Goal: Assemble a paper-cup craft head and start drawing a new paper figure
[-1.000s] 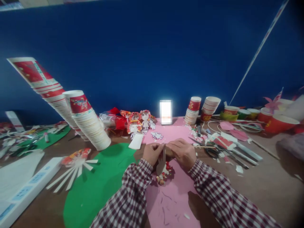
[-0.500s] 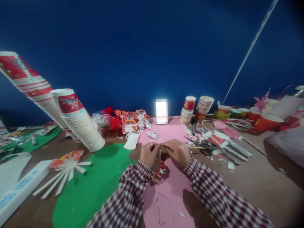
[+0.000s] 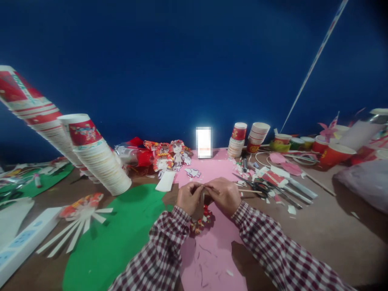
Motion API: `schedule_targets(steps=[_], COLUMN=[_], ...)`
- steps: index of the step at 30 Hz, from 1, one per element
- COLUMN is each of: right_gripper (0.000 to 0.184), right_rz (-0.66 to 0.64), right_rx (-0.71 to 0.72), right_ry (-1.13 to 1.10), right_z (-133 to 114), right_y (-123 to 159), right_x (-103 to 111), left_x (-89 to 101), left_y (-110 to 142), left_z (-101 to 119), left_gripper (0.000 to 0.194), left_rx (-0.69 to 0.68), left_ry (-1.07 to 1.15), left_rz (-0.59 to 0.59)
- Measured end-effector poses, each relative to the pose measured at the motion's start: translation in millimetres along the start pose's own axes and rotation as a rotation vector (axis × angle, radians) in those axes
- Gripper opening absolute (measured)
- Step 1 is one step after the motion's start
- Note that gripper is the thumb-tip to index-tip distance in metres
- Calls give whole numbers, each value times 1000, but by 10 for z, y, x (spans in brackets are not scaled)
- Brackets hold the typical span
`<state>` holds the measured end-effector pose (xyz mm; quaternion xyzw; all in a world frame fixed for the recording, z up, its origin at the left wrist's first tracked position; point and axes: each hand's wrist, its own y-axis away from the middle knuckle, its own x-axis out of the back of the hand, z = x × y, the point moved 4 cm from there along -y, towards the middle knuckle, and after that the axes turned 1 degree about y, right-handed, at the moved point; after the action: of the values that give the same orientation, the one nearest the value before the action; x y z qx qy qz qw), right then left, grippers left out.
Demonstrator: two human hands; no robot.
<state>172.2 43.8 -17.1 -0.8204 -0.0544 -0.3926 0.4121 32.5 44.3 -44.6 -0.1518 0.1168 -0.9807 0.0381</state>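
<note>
My left hand (image 3: pixel 189 198) and my right hand (image 3: pixel 224 196) meet over the pink paper (image 3: pixel 209 258), thumbs and fingertips pinched close together. Between them they hold a paper cutout (image 3: pixel 200 223), whose lower part hangs below my fingers with curled red and gold bits. A pale strip of it shows beside my left fingers; the fingers hide most of the rest. Dark pencil-like marks and a small white scrap lie on the paper nearer me. Just beyond my hands rests a small white cutout with a dark outline (image 3: pixel 192 173).
Tall stacks of paper cups (image 3: pixel 100 157) lean at left beside a green sheet (image 3: pixel 121 242), a fanned strip cutout (image 3: pixel 81 216) and a power strip (image 3: pixel 27 242). Decorated figures (image 3: pixel 178 155) and a bright phone-like screen (image 3: pixel 204 142) stand behind. Scissors (image 3: pixel 259 188) and scraps lie right.
The whole view has shifted slightly, so the surroundings sit a little further left. My hands stay pinched together on the cutout, with only slight finger movement.
</note>
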Motion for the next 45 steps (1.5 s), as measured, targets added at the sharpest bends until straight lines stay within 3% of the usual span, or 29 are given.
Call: schedule_targets(steps=[9, 20, 41, 45], right_gripper=[18, 18, 15, 16], right_rz=[8, 1, -17, -34], right_rx=[49, 123, 58, 66], right_ry=[55, 51, 62, 66], right_z=[-1, -25, 17, -9], right_y=[12, 2, -3, -7], right_x=[-25, 6, -22, -18], left_x=[-28, 5, 15, 11], left_y=[-39, -38, -50, -54], left_z=[-75, -27, -82, -102], left_gripper=[21, 25, 23, 32], left_rx=[38, 5, 3, 26], left_ry=[125, 63, 129, 208], left_rz=[-65, -63, -50, -46])
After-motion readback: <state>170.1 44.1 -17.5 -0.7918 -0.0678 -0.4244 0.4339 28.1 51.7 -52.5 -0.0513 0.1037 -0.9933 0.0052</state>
